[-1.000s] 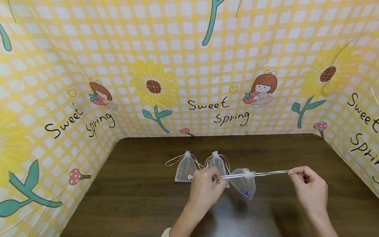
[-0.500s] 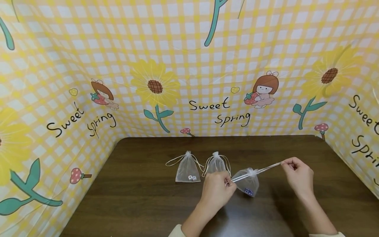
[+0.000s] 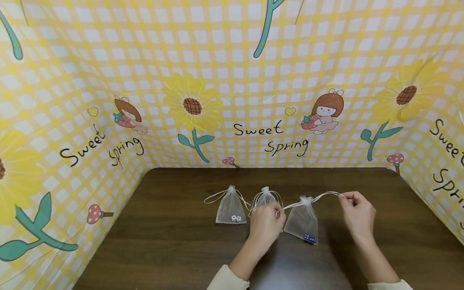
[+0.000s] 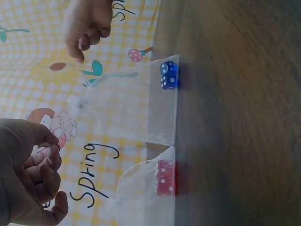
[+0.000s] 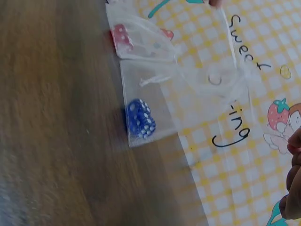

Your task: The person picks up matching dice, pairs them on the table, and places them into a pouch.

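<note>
A sheer white drawstring organza bag stands between my hands, gathered tight at the neck, with blue dice at its bottom corner. My left hand pinches one pair of its cords between thumb and forefinger, left of the neck. On the other side my right hand pinches the opposite cord loop, which sags in a slack curve. Red dice show in a second organza bag beside it in the left wrist view; in the head view my left hand hides much of that bag.
At the left a third organza bag with white dice lies on the dark wooden table, its cords spread to both sides. A yellow checked cloth hangs around the back and sides.
The blue-dice bag has swung from tilted, between taut cords, to upright and lower. My right hand has moved left and its cords have gone slack. My left hand has shifted slightly right.
</note>
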`<state>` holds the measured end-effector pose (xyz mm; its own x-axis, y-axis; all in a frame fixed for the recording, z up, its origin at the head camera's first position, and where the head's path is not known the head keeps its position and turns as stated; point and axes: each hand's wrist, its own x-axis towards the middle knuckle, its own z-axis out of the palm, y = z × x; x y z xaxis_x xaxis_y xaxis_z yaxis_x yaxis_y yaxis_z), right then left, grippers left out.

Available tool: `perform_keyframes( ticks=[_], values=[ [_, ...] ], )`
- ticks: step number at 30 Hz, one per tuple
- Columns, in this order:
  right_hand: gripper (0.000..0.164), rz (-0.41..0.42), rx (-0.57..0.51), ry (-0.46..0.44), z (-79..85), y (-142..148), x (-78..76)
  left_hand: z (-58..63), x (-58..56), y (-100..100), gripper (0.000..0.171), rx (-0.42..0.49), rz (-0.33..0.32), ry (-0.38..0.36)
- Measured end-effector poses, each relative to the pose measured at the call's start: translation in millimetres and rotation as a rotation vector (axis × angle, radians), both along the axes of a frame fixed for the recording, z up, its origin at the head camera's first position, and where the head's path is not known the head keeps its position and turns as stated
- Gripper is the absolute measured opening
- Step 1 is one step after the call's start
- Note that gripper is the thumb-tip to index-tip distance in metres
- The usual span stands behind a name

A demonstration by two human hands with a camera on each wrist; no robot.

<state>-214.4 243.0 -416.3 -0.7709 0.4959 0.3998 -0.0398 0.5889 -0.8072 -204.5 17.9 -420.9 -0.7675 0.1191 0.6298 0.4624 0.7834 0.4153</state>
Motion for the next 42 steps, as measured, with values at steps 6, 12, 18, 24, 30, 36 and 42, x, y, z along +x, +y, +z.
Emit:
perform_keyframes(
  ticks=[6,12,18,24,30,36,42],
  values=[
    [0.011,0.061,-0.009,-0.022,-1.2,-12.3,11.5,-5.4,-5.8,3.2,0.011,-0.032,0.015,-0.028],
    [0.009,0.126,0.028,-0.052,-10.1,-22.3,18.9,-10.1,-10.5,6.5,0.012,-0.083,0.020,-0.051],
    [0.009,0.175,0.066,-0.092,-18.9,-23.8,19.3,-13.0,-13.3,11.5,0.008,-0.091,0.006,-0.105],
    [0.007,0.197,0.090,-0.119,-24.7,-23.4,16.7,-16.1,-16.2,14.9,0.005,-0.098,0.003,-0.119],
    [0.009,0.209,0.095,-0.169,-27.2,-22.7,16.4,-21.6,-16.3,14.5,0.006,-0.131,-0.002,-0.167],
    [0.015,0.270,0.119,-0.265,-27.5,-19.4,17.5,-26.8,-14.8,13.5,0.013,-0.198,-0.015,-0.230],
    [0.022,0.368,0.159,-0.373,-31.3,-14.0,18.2,-29.3,-12.5,8.8,0.016,-0.214,-0.030,-0.231]
  ],
)
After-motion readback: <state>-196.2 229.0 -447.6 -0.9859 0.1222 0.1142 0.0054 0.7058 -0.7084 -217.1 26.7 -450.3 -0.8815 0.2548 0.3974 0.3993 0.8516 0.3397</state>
